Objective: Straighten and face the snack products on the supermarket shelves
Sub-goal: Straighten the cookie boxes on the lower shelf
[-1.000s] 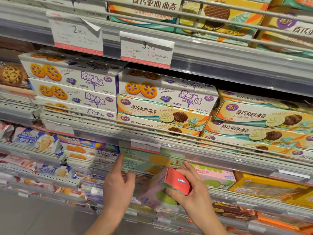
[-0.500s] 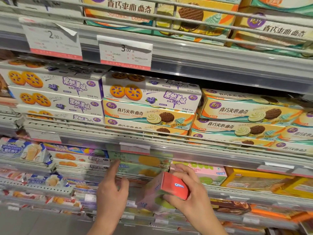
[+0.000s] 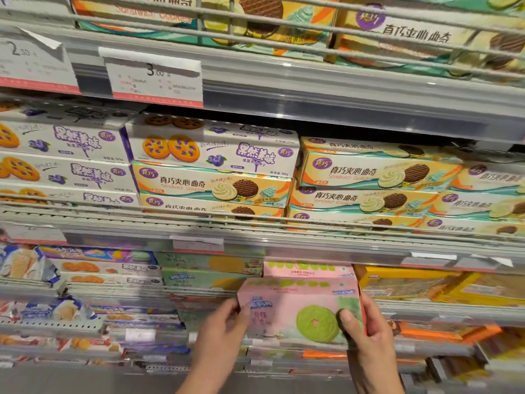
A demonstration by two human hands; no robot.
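Pink cookie box (image 3: 298, 308) is gripped at both ends by left hand (image 3: 224, 328) and right hand (image 3: 366, 328), faced outward; seating it on the shelf (image 3: 312, 248) just beyond seems next.

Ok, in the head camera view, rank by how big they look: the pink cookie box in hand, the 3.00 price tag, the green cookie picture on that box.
1. pink cookie box, though it is nearest the camera
2. 3.00 price tag
3. green cookie picture

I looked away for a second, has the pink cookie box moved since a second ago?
Yes. The pink box turned from red end forward to face forward, held by both hands just below the matching pink box on the shelf.
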